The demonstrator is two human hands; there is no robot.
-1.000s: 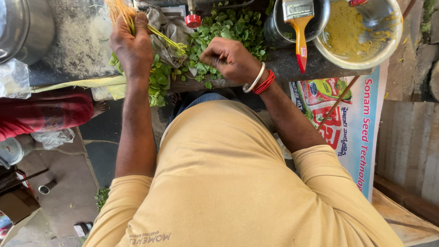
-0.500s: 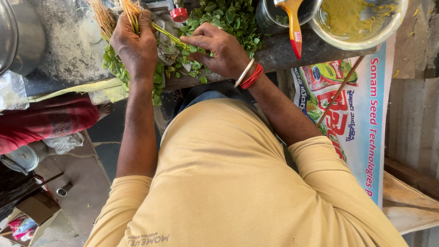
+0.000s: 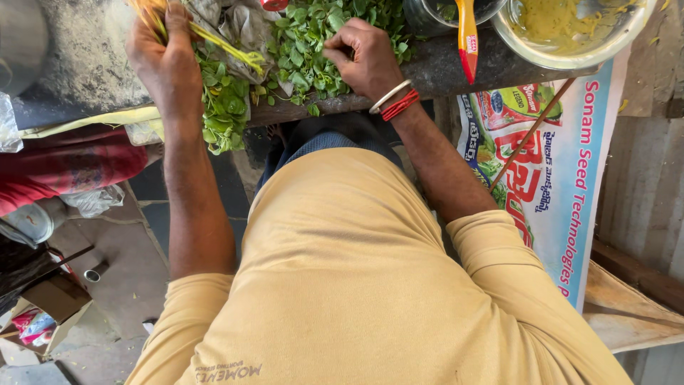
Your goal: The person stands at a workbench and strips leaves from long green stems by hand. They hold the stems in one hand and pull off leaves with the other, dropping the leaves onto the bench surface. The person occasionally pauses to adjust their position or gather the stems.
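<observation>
Left hand (image 3: 167, 60): closed round yellow stalk bundle (image 3: 214, 41), long axis slanting down-right.
Right hand (image 3: 367, 57): fingers curled, pinching green leaves (image 3: 306, 43).
Table (image 3: 85, 68): dark slab.

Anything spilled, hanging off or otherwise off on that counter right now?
Yes. Some green leaves hang over the front edge of the dark counter below the left hand, which grips a bunch of yellowish stems. The brush juts out of its container past the counter edge. The right hand rests in the leaf pile.
</observation>
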